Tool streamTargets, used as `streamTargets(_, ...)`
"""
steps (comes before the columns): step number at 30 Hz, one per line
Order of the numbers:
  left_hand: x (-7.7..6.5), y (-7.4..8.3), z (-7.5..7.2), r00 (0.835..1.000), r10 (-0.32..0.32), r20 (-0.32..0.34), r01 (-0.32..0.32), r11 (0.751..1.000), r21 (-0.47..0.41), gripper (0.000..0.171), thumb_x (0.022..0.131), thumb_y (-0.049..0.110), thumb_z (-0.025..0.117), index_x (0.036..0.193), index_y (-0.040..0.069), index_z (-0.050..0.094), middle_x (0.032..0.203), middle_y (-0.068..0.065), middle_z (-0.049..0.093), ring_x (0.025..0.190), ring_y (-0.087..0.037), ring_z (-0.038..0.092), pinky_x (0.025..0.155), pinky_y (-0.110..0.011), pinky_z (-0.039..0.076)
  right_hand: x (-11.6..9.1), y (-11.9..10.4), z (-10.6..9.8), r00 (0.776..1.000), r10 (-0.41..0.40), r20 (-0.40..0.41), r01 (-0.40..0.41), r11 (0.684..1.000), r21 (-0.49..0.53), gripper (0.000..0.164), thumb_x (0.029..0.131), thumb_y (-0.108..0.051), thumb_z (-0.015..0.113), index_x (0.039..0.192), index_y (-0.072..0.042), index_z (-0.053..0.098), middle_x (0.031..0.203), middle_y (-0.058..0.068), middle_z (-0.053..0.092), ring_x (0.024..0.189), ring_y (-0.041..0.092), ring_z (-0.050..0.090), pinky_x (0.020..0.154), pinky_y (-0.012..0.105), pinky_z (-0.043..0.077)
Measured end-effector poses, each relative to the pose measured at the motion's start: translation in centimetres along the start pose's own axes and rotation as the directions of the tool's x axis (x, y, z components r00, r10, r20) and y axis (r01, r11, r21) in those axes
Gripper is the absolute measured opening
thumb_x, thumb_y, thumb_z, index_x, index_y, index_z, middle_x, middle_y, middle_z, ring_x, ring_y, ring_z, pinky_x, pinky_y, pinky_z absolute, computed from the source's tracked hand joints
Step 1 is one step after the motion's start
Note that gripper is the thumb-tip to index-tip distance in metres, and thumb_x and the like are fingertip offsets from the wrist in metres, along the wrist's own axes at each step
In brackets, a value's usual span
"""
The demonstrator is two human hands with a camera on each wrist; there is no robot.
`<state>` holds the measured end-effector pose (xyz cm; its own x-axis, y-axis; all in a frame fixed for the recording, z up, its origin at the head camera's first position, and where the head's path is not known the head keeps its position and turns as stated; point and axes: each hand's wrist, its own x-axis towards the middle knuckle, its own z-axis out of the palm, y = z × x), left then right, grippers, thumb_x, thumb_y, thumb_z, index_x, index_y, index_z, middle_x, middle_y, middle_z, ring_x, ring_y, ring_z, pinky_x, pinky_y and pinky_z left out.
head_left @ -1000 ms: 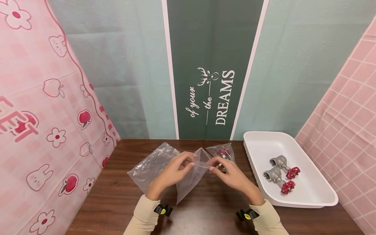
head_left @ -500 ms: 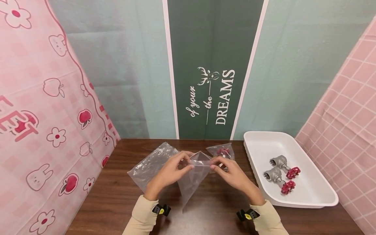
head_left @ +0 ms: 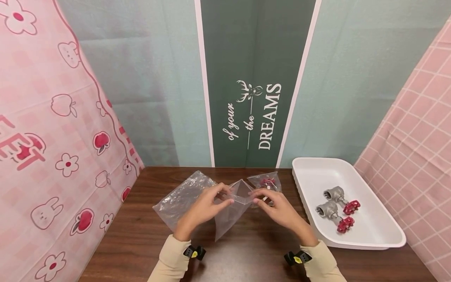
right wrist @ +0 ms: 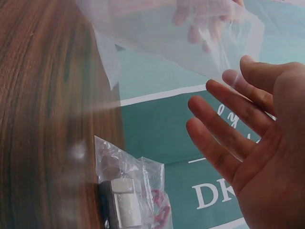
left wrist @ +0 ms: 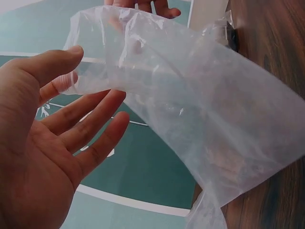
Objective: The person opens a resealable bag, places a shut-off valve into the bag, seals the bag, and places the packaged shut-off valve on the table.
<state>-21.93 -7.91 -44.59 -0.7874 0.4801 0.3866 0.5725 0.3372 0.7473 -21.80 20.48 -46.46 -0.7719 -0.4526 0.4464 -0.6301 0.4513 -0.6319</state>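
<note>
A clear plastic bag [head_left: 230, 219] hangs between my two hands over the middle of the table, its mouth spread at the top. My left hand [head_left: 208, 205] pinches one side of the mouth between thumb and forefinger; in the left wrist view the other fingers [left wrist: 97, 119] spread out below the rim. On the opposite side, my right hand [head_left: 276, 205] pinches the rim with thumb and index finger. The right wrist view shows the bag's film [right wrist: 214, 36] stretching away from that fingertip pinch. Nothing shows inside the held bag.
Flat on the table behind my left hand lies more clear plastic bagging [head_left: 186, 194]. Beyond the right hand sits a bagged valve [head_left: 268, 184] with a red handwheel. A white tray [head_left: 373, 231] at the right holds two metal valves [head_left: 332, 211] with red handwheels.
The bag's mouth narrows to a flatter strip half a second ago and now gapes wider again. Its lower corner swings down, then back up. Both hands stay nearly in place.
</note>
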Motion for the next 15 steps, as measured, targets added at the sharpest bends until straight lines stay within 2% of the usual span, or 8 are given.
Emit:
streamTargets(4, 0.06, -0.02, 0.17, 1.000, 0.013, 0.006, -0.013, 1.000, 0.009, 0.024, 0.098, 0.014, 0.079, 0.119, 0.005, 0.071, 0.116, -0.009, 0.075, 0.100, -0.027, 0.076, 0.090, -0.042, 0.064, 0.07, 0.03, 0.12, 1.000, -0.003, 0.017, 0.003, 1.000, 0.017, 0.020, 0.104, -0.015, 0.070, 0.123, -0.013, 0.075, 0.122, 0.002, 0.079, 0.095, 0.012, 0.075, 0.080, 0.034, 0.062)
streamTargets(7, 0.00, -0.09, 0.21, 1.000, 0.026, 0.002, -0.026, 0.999, 0.020, 0.018, 0.097, 0.015, 0.080, 0.111, 0.007, 0.073, 0.116, -0.008, 0.073, 0.101, -0.024, 0.074, 0.090, -0.041, 0.064, -0.04, 0.08, 0.10, 1.000, 0.000, 0.022, 0.000, 1.000, 0.012, 0.021, 0.105, -0.016, 0.069, 0.125, -0.013, 0.074, 0.122, 0.001, 0.079, 0.095, 0.011, 0.076, 0.083, 0.034, 0.061)
streamTargets(11, -0.16, -0.16, 0.27, 1.000, 0.001, -0.007, -0.001, 1.000, 0.027, 0.012, 0.095, 0.017, 0.082, 0.097, 0.013, 0.071, 0.133, -0.010, 0.069, 0.108, -0.024, 0.073, 0.094, -0.044, 0.063, -0.14, 0.14, 0.11, 1.000, -0.009, 0.023, 0.009, 1.000, 0.004, 0.022, 0.105, -0.015, 0.068, 0.127, -0.015, 0.074, 0.122, 0.002, 0.079, 0.096, 0.009, 0.075, 0.083, 0.035, 0.062)
streamTargets(15, -0.19, -0.18, 0.34, 1.000, -0.008, 0.001, 0.008, 0.999, 0.042, 0.014, 0.095, 0.017, 0.081, 0.093, 0.014, 0.068, 0.145, -0.014, 0.066, 0.110, -0.025, 0.074, 0.098, -0.046, 0.061, -0.15, 0.06, 0.09, 0.999, -0.009, 0.033, 0.009, 1.000, -0.001, 0.022, 0.105, -0.016, 0.068, 0.127, -0.016, 0.074, 0.122, -0.001, 0.078, 0.098, 0.006, 0.073, 0.083, 0.034, 0.063)
